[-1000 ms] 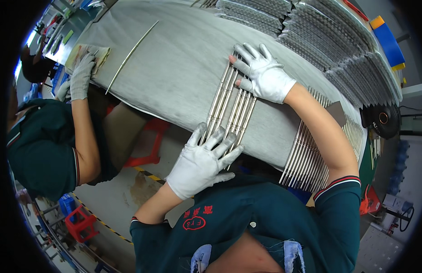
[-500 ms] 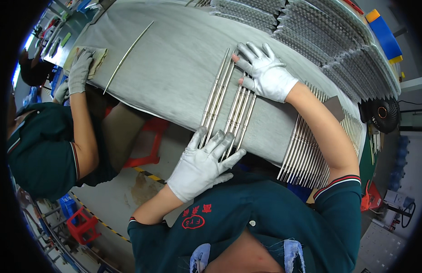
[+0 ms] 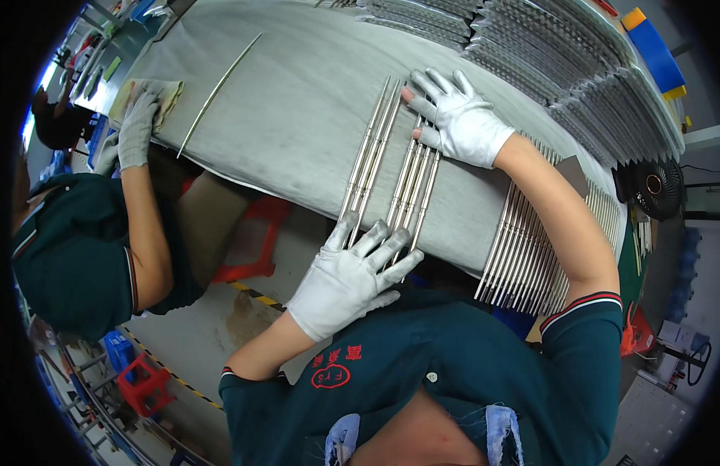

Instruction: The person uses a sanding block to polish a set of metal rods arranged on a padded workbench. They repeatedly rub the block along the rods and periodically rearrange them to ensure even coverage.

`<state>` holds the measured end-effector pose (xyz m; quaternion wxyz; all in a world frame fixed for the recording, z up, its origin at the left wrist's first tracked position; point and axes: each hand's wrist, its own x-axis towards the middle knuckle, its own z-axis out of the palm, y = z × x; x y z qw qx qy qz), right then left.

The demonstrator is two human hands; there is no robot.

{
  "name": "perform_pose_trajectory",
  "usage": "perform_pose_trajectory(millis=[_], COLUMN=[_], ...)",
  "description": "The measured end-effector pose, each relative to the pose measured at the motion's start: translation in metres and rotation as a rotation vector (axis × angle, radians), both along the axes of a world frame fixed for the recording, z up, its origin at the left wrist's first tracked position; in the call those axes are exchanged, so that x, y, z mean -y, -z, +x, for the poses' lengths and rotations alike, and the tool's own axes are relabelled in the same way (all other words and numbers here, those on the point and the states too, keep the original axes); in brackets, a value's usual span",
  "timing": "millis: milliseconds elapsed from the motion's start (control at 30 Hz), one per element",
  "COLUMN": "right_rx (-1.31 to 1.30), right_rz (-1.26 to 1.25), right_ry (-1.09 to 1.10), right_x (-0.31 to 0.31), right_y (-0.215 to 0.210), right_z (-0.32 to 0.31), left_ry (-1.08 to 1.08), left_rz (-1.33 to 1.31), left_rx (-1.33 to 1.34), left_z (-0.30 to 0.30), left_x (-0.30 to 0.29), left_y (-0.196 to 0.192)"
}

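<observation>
Fingers (image 3: 375, 241) of the left hand (image 3: 348, 279) lie spread on the near ends of the metal rods (image 3: 391, 171); the right hand (image 3: 461, 124), fingers splayed, presses the far ends. Rods lie side by side on the grey counter (image 3: 298, 101), long axes pointing away from the person. Uneven pressure could probably roll one off the near edge.

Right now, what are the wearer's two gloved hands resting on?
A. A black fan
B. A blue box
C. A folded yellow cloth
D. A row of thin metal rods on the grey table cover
D: the left hand presses the near ends of the metal rods, the right hand their far ends, on the grey table cover.
</observation>
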<state>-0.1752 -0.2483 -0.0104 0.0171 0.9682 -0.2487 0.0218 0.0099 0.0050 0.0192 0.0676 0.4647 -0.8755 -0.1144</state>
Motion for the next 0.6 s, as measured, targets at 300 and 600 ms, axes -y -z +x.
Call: perform_pose_trajectory(millis=[300,600], right_rx=[-0.045,0.045], right_rz=[0.048,-0.021], right_ry=[0.032,-0.011], right_x=[-0.005,0.001], right_y=[-0.007,0.003], right_z=[-0.020,0.021], left_ry=[0.081,-0.077], left_rz=[-0.021,-0.045], left_rx=[-0.015,0.092], left_z=[-0.009,0.013], left_x=[0.000,-0.010], left_y=[0.005,0.002])
